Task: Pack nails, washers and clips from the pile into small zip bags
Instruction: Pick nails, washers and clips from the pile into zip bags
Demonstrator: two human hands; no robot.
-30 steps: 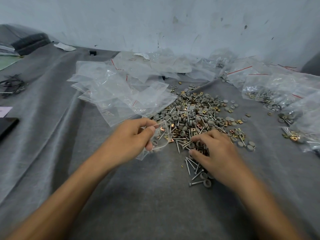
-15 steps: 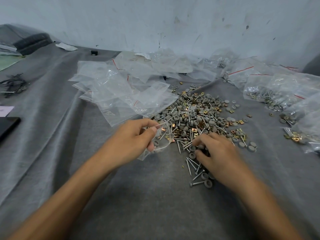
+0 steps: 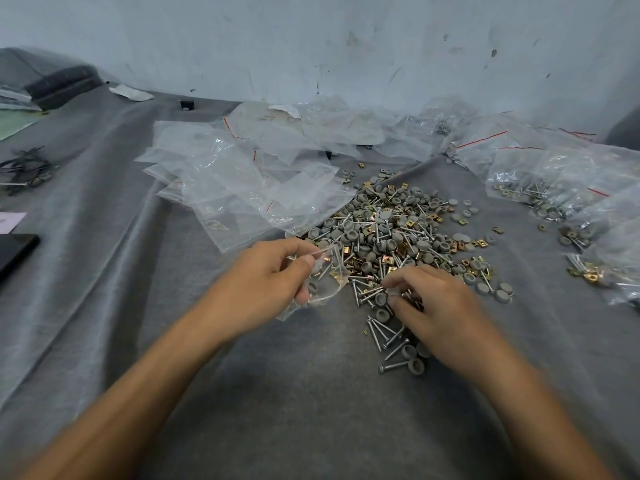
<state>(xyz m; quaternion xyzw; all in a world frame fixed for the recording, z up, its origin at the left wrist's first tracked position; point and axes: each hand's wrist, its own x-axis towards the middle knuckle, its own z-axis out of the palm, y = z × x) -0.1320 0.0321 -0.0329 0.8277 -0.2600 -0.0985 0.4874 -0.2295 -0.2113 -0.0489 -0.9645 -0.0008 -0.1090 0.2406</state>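
Observation:
A pile (image 3: pixel 398 233) of grey washers, silver nails and brass clips lies on the grey cloth in the middle. My left hand (image 3: pixel 266 282) pinches a small clear zip bag (image 3: pixel 327 275) by its mouth at the pile's near-left edge; a few nails, a washer and brass clips show inside it. My right hand (image 3: pixel 433 306) rests on the pile's near edge with curled fingers, thumb and forefinger closing on small pieces among the nails; what they hold is hidden. Loose nails and washers (image 3: pixel 398 348) lie just below that hand.
Empty zip bags (image 3: pixel 242 181) are heaped at the back left of the pile. Filled bags (image 3: pixel 561 188) lie along the right side. A black phone (image 3: pixel 14 251) sits at the left edge, dark ties (image 3: pixel 27 168) farther back. A wall closes the back.
My right hand has slid slightly toward the bag along the pile's near edge, its fingers drawing together. My left hand keeps the bag in the same place.

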